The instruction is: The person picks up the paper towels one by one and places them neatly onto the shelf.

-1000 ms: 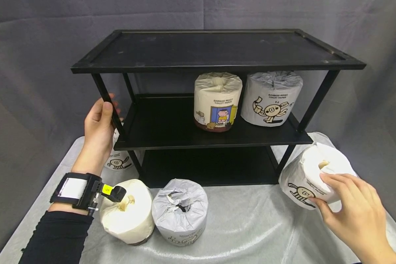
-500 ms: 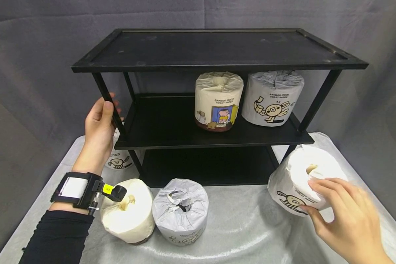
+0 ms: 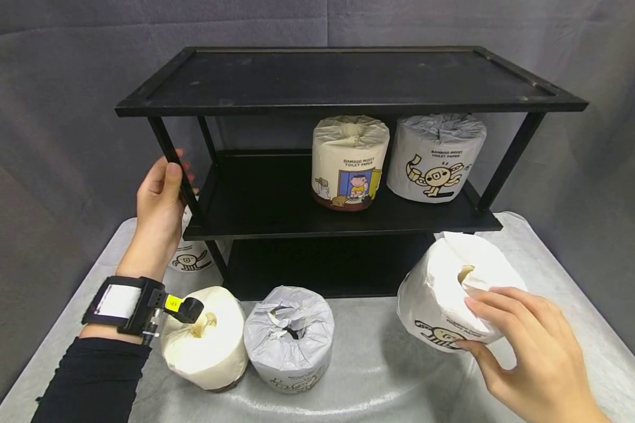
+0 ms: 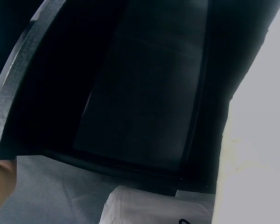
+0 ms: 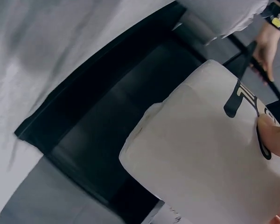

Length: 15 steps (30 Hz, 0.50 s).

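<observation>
Near the right end of the rack's front edge, a white roll [image 3: 434,294] is held tilted over the pale cloth [image 3: 370,352], in front of the lower shelf [image 3: 323,267] of the black rack [image 3: 344,76]. Right hand [image 3: 534,346]: pinching the white roll, thumb [image 3: 478,357] against the printed side, other fingers on the top face beside the core hole. Shadow visible on the cloth below; contact at the roll's base cannot be confirmed. Left hand [image 3: 161,200]: wrapped round the front left post [image 3: 161,141], between top and middle tiers. Left wrist bears a black strap [image 3: 119,305] with a small camera [image 3: 190,310]. Middle shelf [image 3: 259,194]: picture roll [image 3: 350,167], upright, right of centre; grey-topped roll [image 3: 436,161], upright, near the shelf's right edge. On the cloth, before the rack's front left corner: cream roll [image 3: 206,341] and grey-white roll [image 3: 291,341], upright, side by side. Behind the left forearm, beside the rack's left edge: another printed roll [image 3: 189,255], mostly hidden. Grey fabric [image 3: 58,88] stands behind.
</observation>
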### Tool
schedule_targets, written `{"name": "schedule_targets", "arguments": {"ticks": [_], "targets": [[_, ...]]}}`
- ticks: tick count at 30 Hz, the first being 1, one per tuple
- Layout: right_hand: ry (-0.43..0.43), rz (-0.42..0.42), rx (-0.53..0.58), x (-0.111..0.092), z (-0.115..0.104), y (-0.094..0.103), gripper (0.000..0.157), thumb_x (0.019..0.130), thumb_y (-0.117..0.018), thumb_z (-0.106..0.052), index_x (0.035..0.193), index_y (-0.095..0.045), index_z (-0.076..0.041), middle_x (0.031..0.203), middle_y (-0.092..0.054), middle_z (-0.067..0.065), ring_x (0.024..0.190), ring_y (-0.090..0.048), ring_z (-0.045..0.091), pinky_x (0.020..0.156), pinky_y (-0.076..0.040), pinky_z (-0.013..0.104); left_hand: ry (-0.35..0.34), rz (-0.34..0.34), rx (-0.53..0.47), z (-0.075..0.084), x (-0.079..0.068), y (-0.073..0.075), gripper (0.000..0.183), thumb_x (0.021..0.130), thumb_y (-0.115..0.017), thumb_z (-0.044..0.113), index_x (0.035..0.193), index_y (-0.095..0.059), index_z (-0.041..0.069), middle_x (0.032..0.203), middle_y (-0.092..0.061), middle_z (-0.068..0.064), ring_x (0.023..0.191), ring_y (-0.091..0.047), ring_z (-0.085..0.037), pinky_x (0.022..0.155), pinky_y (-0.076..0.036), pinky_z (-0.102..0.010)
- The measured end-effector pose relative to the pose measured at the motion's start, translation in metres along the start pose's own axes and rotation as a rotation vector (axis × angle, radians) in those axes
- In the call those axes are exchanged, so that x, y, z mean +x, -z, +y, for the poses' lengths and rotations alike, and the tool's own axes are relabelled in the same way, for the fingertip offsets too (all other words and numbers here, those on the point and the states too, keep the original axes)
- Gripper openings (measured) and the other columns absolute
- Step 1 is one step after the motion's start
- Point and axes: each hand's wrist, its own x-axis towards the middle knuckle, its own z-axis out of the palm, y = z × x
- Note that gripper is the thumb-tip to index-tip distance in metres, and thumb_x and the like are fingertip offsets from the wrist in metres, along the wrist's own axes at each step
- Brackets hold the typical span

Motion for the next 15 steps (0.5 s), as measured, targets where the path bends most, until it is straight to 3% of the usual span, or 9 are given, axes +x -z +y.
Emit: {"name": "schedule_targets", "arguments": {"ticks": [6, 10, 15], "targets": [[0.009, -0.058, 0.043, 0.013, -0.014, -0.002, 0.043, 0.091, -0.052, -0.038, 0.088, -0.07, 0.001, 0.083, -0.07, 0.016, 0.087, -0.057, 0.032, 0.089, -0.037, 0.025, 0.004, 0.002, 0.0, 0.0, 0.0, 0.0, 0.035, 0.078, -0.065, 0.031, 0.109, -0.065, 0.014, 0.094, -0.056, 0.002, 0.088, -0.048, -0.014, 0.067, -0.049, -0.017], [0.057, -0.062, 0.064, 0.022, -0.021, -0.006, 0.039, 0.092, -0.05, -0.034, 0.087, -0.069, 0.0, 0.082, -0.07, 0.016, 0.087, -0.057, 0.031, 0.082, -0.039, 0.031, 0.003, -0.002, -0.013, -0.001, 0.001, 0.0, 0.034, 0.078, -0.065, 0.03, 0.108, -0.065, 0.013, 0.093, -0.057, 0.002, 0.089, -0.048, -0.015, 0.067, -0.049, -0.018], [0.11, -0.07, 0.095, 0.029, -0.026, -0.011, 0.035, 0.092, -0.048, -0.028, 0.089, -0.069, -0.001, 0.081, -0.071, 0.017, 0.09, -0.058, 0.032, 0.094, -0.039, 0.03, 0.003, -0.014, -0.014, 0.0, 0.0, 0.001, 0.034, 0.079, -0.065, 0.029, 0.11, -0.065, 0.013, 0.095, -0.056, 0.001, 0.09, -0.048, -0.016, 0.067, -0.049, -0.017]]}}
